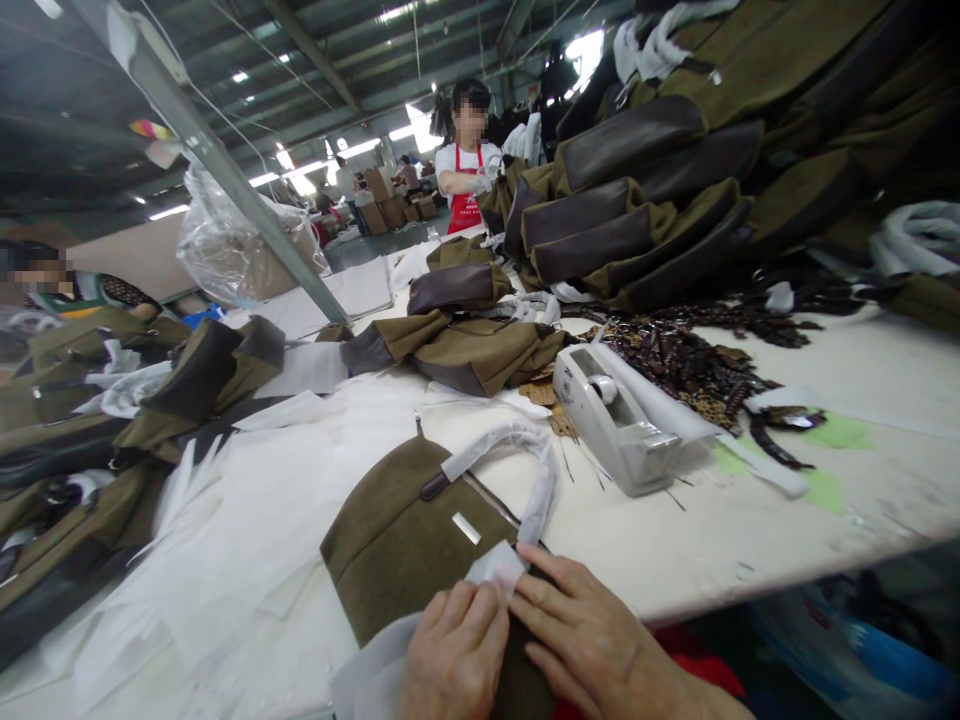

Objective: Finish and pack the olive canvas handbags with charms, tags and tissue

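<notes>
An olive-green handbag [405,530] lies on the white table in front of me, with a small metal plate on its face. Its handle [541,478] is wrapped in white tissue and arches to the upper right. Over the lower part of the bag, my left hand [457,645] has its fingers curled on a sheet of thin white paper [495,565]. Beside it, my right hand [581,620] presses its fingertips at the paper's edge near the handle's base. Part of the paper is hidden under my hands.
A grey tape dispenser [615,425] stands right of the bag, before a heap of dark beaded straps [675,360]. Olive bags [637,220] pile up behind and at left. White sheets [247,520] spread leftward. A metal post [240,190] slants at left. A person in a red apron [466,180] stands across.
</notes>
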The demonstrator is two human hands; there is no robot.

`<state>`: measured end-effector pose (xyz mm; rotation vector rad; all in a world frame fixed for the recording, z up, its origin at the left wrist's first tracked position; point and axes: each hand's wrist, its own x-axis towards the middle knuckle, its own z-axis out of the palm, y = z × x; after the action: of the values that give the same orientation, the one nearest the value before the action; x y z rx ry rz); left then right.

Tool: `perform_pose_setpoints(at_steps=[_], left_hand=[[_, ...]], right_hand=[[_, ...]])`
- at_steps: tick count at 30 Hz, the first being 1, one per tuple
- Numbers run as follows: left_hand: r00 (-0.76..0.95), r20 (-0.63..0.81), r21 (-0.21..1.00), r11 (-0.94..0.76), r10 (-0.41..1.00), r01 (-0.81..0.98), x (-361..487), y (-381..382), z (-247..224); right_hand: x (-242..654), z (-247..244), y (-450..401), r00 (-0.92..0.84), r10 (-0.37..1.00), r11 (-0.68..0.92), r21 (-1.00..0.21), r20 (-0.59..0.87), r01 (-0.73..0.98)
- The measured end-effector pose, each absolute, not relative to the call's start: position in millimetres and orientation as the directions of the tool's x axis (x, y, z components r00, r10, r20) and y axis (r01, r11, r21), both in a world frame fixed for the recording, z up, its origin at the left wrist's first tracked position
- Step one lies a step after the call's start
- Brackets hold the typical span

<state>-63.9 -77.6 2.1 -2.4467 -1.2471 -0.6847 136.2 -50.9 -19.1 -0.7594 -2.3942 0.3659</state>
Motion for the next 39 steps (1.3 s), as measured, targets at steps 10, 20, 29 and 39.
perform_pose_setpoints(at_steps=[10, 20, 29, 39], left_hand=[[0.572, 0.449, -0.072, -0.610, 0.687, 0.789, -68, -79, 4], [0.499, 0.324, -0.035, -0.517, 0.804, 0.855, -76, -66, -2], [0.494, 0.290, -0.095, -0.489, 0.820, 0.867, -76, -54, -2], [0.558, 0.258, -0.125, -0.545, 0.789, 0.829, -94, -49, -33]], right_hand=[[141, -24, -62, -0.680, 0.534, 0.838, -0.206, 0.503, 0.505], [135, -31, -17, -0.714, 0.532, 0.844, -0.221, 0.455, 0.488], [162, 11, 0, -0.663, 0.614, 0.785, -0.420, 0.428, 0.456], [279, 38, 66, -0.038, 0.983, 0.161, -0.739, 0.181, 0.654]])
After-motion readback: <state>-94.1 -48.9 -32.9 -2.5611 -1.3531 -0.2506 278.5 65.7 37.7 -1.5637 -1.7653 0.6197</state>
